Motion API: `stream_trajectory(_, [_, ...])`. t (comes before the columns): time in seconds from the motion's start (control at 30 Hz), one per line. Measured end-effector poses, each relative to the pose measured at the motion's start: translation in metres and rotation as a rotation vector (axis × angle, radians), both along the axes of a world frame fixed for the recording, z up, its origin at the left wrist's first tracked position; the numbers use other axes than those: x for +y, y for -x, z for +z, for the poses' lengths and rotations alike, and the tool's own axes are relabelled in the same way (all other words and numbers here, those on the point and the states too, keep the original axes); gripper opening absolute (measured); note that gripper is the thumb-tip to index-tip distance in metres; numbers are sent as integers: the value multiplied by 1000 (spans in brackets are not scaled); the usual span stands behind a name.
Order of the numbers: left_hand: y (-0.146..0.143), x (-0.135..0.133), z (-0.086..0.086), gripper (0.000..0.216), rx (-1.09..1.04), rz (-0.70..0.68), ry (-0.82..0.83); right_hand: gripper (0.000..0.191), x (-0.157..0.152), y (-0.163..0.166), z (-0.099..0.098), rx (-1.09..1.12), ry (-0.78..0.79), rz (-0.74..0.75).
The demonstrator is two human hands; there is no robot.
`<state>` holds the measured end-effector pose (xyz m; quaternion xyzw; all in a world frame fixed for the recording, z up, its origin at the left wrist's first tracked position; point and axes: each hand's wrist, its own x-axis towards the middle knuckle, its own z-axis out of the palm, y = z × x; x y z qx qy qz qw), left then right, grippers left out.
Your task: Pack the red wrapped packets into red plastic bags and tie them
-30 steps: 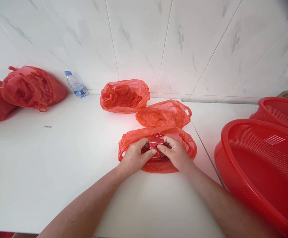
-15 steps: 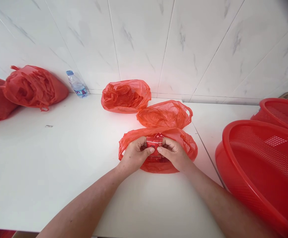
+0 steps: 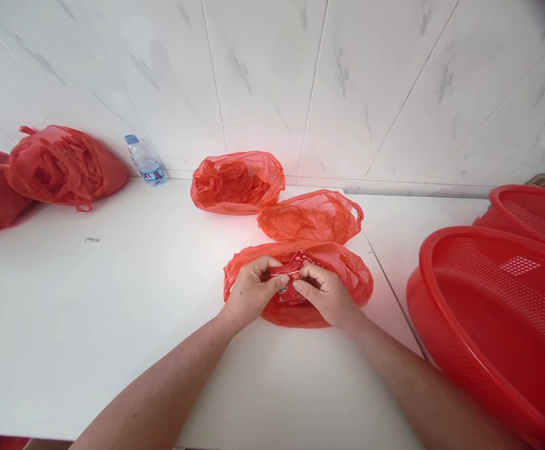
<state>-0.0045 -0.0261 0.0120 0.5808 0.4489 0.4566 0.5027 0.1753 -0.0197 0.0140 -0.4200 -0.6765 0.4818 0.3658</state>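
The grip of the left hand [image 3: 249, 294] and the grip of the right hand [image 3: 326, 294] meet on a small red packet [image 3: 287, 270]. Each hand pinches it between thumb and forefinger, one from either side, with the other fingers curled in behind. The packet sits just above the open mouth of a red plastic bag [image 3: 354, 278], which lies flat on the white tabletop [image 3: 113, 300] directly under both hands. More printed red packets [image 3: 301, 257] show inside the bag just beyond the fingertips.

The packet looks light and thin, made of card or foil, so it would likely crease under a hard squeeze and is best taken by its edges, as the grip has it. The bag's film looks soft and slick. It would probably slide on the tabletop, and its rim or handle loops are the surest hold.

Just beyond the grip a second bag [image 3: 310, 217] lies against the first. A third bag [image 3: 237, 182] sits farther off and to the left, by the tiled wall. Well to the left, a water bottle [image 3: 144, 164] leans at the wall beside a stuffed red sack [image 3: 61, 165]. Well to the right stand two red mesh baskets [image 3: 488, 300], one behind the other.
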Motion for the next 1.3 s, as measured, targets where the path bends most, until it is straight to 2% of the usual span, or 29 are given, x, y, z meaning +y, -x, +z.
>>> stream_trajectory(0.13, [1,3,-3,17,-38,101,-46,21,1,0,1,11,66,7])
stream_trajectory(0.23, [1,4,-3,17,-39,124,-58,17,2,0,0,-35,45,-25])
stream_trajectory(0.4, [-1,0,4,17,-5,68,-11,14,1,1,-2,-81,-25,-76])
stream_trajectory(0.5, [-1,-2,8,24,46,10,-10,10,0,2,-2,-123,-80,-66])
stream_trajectory(0.6, [0,-2,9,20,109,-54,-12,14,-1,4,-1,-147,-157,-35])
stream_trajectory(0.73, [1,-1,6,19,142,-7,-37,17,-3,5,-1,-143,-207,-51])
stream_trajectory(0.9, [3,1,3,18,113,24,-51,10,-3,5,-3,-97,-132,-33])
stream_trajectory(0.97, [3,0,3,18,125,29,-60,11,-3,5,-3,-98,-151,-29])
stream_trajectory(1.3, [-1,-2,6,15,123,-23,-62,17,-1,5,-3,-112,-267,-7])
